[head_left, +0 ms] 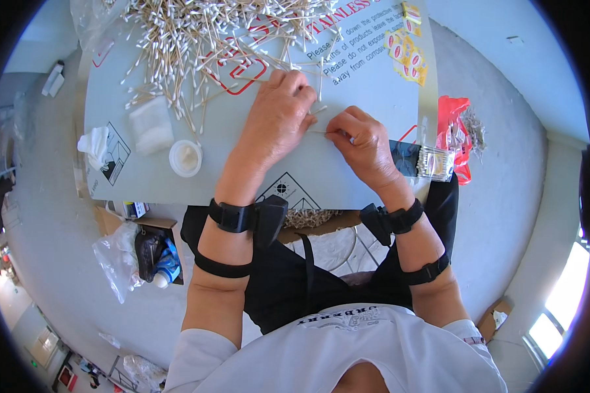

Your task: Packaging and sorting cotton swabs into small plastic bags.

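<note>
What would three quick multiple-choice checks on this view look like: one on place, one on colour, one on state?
1. Where does the pile of cotton swabs lie?
A. at the far edge of the grey board
B. on the floor
C. in the person's lap

2. What colour is the packet right of the board?
A. blue
B. red
C. green

3. How is the right hand?
A. flat and open
B. out of view
C. pinched shut on a thin stick

Key: 1 A, the pile spreads over the board's far part. 2 B, it shows red by the board's right edge. 3 C, its fingertips close on the stick, which the left hand meets.
</note>
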Demonstrator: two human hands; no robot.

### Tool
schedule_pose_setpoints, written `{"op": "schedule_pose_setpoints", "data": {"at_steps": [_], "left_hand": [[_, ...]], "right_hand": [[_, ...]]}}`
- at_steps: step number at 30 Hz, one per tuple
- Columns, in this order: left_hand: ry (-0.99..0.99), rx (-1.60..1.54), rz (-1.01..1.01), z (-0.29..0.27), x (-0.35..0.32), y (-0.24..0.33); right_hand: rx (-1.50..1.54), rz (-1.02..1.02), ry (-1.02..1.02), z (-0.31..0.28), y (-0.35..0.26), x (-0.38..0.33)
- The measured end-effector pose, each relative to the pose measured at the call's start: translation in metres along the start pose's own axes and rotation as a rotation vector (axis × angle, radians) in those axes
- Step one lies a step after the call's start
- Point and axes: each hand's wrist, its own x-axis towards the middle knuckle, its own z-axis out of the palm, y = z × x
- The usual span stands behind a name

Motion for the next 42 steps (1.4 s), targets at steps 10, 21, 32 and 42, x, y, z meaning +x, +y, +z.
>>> {"op": "schedule_pose_setpoints", "data": {"at_steps": [10,21,32,42], "left_hand": [[0.141,-0.077,-0.158,0.003,0.000,0.004],[0.096,0.205,-0.249,0.009,0.003,0.004],[-0.127,0.076,-0.191,-0.010,-0.007,0.004],[-0.166,-0.040,-0.127,-0.007,-0.008,0.010]], "right_hand": [[0.186,0.173,0.161,-0.006,0.002,0.026],[-0.196,0.046,0.185,0.001,0.028,0.068],[0.007,0.106,0.126,-0.011,0.032,0.037],[0.014,0.062,0.115,-0.011,0.035,0.041]]}}
